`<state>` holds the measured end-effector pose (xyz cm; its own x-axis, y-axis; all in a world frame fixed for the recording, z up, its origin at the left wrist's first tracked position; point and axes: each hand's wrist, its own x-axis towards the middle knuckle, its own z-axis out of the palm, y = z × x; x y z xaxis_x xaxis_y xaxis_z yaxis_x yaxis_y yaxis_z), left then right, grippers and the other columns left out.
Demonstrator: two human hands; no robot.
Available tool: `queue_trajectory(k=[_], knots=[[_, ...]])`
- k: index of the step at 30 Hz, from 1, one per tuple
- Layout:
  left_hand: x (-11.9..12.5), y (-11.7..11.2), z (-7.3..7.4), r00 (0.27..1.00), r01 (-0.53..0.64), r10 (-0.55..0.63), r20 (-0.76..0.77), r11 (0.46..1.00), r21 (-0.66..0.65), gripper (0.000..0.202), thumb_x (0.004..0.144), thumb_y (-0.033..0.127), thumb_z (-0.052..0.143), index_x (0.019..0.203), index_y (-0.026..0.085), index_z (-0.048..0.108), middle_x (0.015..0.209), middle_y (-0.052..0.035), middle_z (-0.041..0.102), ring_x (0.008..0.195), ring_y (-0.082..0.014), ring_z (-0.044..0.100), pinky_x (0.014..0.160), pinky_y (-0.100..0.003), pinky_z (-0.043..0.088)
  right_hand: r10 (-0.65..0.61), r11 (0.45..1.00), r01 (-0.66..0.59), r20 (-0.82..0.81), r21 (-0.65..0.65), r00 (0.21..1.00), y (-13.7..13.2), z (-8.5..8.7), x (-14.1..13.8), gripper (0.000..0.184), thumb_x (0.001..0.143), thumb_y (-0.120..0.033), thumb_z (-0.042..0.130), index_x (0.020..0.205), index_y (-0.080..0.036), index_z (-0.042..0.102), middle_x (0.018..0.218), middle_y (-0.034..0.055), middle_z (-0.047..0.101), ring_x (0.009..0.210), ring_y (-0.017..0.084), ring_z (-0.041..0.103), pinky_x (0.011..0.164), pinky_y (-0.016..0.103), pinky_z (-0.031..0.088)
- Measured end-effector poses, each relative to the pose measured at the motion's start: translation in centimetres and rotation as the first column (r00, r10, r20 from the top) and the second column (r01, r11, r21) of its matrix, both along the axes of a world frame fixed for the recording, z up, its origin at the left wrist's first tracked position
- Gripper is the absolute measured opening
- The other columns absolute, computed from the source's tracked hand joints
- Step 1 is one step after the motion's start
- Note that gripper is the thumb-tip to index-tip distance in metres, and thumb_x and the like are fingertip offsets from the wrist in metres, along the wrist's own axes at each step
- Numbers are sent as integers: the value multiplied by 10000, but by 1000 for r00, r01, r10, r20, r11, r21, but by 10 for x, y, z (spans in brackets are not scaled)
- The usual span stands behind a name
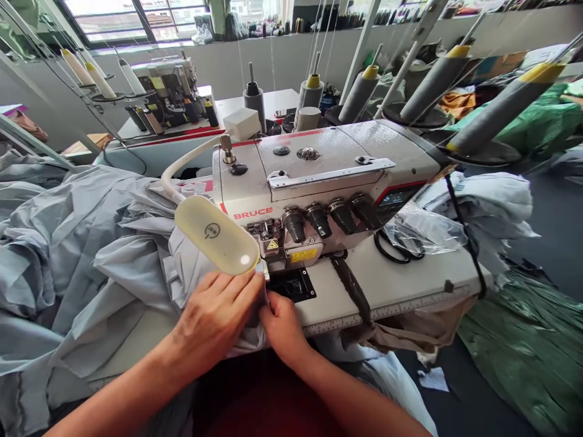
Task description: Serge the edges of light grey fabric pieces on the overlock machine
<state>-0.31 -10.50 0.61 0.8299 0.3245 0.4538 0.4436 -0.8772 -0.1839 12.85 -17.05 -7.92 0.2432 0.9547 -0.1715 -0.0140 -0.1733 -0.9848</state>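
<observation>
My left hand (214, 321) lies flat, fingers together and stretched out, pressing grey fabric (104, 261) on the table just in front of the presser foot of a white BRUCE overlock machine (328, 176). My right hand (282, 325) is beside it, fingers curled in a pinch on the fabric's edge near the needle plate (296, 285). A cream lamp head (216, 233) on a flexible neck hangs over the fingertips and hides part of the sewing point.
Grey thread cones (437, 82) stand behind the machine. A heap of grey fabric fills the left side. Black scissors (396, 249) and a clear plastic bag lie right of the machine. A second overlock machine (168, 91) stands at the back. Green fabric (523, 346) lies on the floor at right.
</observation>
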Motion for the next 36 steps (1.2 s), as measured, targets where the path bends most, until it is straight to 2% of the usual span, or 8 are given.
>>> queue_trajectory(k=[4,8,12,16,21,24,31,36], knots=[[-34,22,13,1000,-1,5,27,987,-159,167,948,246,467,925,152,603,895,-60,660,846,-186,585,811,-324,398,141,987,-143,-40,-71,989,-23,-4,-18,56,625,-141,560,633,-177,602,551,-22,519,549,141,466,495,218,353],[-35,56,25,996,90,-91,5,974,-207,299,973,241,384,749,185,574,654,19,575,611,-122,522,636,-268,389,463,885,-463,-154,34,873,-41,6,-30,267,642,-191,676,908,-172,692,762,0,664,762,207,616,649,245,484],[-29,69,26,996,-12,13,93,1000,-13,177,914,196,459,792,159,583,811,-52,613,797,-202,565,686,-323,415,213,976,-216,81,37,974,-38,10,-11,543,651,-141,650,1188,-200,590,1095,63,653,1006,257,582,895,349,453],[-35,40,9,953,97,-122,276,990,105,207,847,39,507,1022,120,581,961,-93,621,936,-199,574,837,-336,463,-56,994,53,32,100,998,-22,8,5,376,780,-282,596,1142,-185,569,1045,74,636,954,219,570,816,308,456],[-35,17,-10,979,176,-171,107,984,-37,183,903,252,542,1037,145,608,1017,-102,643,990,-224,584,902,-368,463,-19,997,31,-156,76,988,-10,11,-2,252,832,-411,564,775,-167,575,667,-16,521,613,128,450,576,229,384],[-32,14,-7,980,145,-134,145,987,-68,156,904,121,480,968,161,617,969,-76,652,953,-194,594,889,-345,456,-28,998,40,-205,53,978,-13,13,-4,304,847,-430,545,685,-174,512,604,-37,437,572,111,373,536,219,337],[-13,13,-3,939,22,130,319,901,-433,344,976,292,354,674,180,475,595,8,498,549,-112,457,541,-235,384,-103,992,114,-155,63,983,-15,10,4,363,879,-435,483,621,-195,400,619,-35,338,607,122,307,547,233,285],[-16,42,-18,946,-23,186,267,858,-513,313,879,459,535,771,169,581,732,-24,632,652,-138,565,580,-232,434,-107,992,115,-143,48,984,-12,12,4,221,858,-341,454,720,-179,513,637,-28,417,611,127,347,552,231,296]])
